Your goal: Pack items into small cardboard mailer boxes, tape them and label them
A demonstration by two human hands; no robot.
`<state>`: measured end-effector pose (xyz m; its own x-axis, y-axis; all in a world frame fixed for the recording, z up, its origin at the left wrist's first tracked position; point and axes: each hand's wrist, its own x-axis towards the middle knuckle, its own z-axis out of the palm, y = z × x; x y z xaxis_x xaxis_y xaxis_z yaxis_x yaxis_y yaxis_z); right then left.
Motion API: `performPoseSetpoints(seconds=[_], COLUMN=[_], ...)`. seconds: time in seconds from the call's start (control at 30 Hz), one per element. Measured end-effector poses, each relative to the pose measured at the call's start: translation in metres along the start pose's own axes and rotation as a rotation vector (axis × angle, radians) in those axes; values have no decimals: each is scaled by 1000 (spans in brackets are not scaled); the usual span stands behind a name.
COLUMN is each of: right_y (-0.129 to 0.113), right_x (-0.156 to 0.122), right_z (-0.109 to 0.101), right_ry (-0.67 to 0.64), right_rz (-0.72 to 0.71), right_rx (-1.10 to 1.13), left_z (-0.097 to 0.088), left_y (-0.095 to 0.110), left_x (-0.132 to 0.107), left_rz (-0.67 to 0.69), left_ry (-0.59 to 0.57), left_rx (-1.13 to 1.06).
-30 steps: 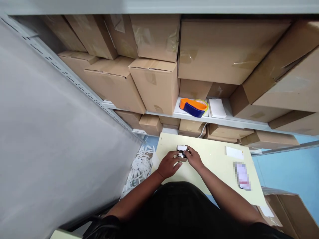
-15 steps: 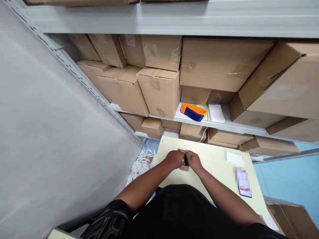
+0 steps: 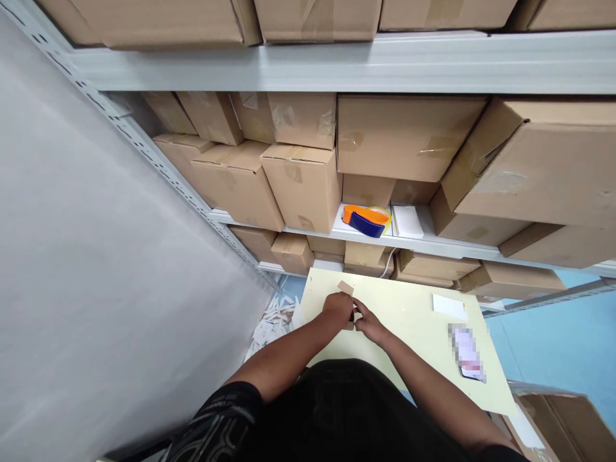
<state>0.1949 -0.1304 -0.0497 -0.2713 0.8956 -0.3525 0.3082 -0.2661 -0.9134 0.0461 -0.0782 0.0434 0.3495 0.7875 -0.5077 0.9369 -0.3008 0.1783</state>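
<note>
At the far left part of the pale yellow table [image 3: 414, 346], my left hand [image 3: 339, 308] is closed round a small brown cardboard box [image 3: 345, 287]. Cardboard shows above and below that hand; the rest of the box is covered. A small dark object [image 3: 353, 315] shows between my two hands, too hidden to name. From the right, my right hand [image 3: 370, 324] meets the box, its thumb and forefinger curved about the near side, with the dark object between them.
To the right on the table lie a white box [image 3: 449, 307] and a phone [image 3: 468, 353]. Shelves behind hold cardboard boxes [image 3: 303, 186], an orange and blue tape dispenser [image 3: 366, 220] and a white stack [image 3: 407, 221]. White paper strips [image 3: 272, 324] litter the floor left. An open carton [image 3: 568, 417] stands right.
My left hand has turned over the cardboard and covers more of it. My right thumb and forefinger have spread apart, and less of the dark object shows. The camera view has tilted up slightly.
</note>
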Motion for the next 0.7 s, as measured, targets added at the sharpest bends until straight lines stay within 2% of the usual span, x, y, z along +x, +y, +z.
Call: performPoseSetpoints(seconds=[0.1, 0.2, 0.3, 0.43, 0.57, 0.7], right_y=[1, -5, -11, -12, -10, -13], right_x=[-3, -1, 2, 4, 3, 6], right_z=[1, 5, 9, 9, 9, 7], right_ry=[-22, 18, 58, 56, 61, 56], right_rz=[1, -73, -124, -114, -138, -112], right_rx=[-153, -288, -368, -428, -444, -449], left_z=[1, 5, 9, 14, 16, 11], left_y=[-1, -5, -10, -9, -5, -9], left_x=[-8, -13, -16, -15, -11, -5], left_rz=[11, 35, 74, 92, 92, 100], left_ry=[59, 120, 165, 215, 213, 190], left_rx=[24, 42, 44, 100, 115, 103])
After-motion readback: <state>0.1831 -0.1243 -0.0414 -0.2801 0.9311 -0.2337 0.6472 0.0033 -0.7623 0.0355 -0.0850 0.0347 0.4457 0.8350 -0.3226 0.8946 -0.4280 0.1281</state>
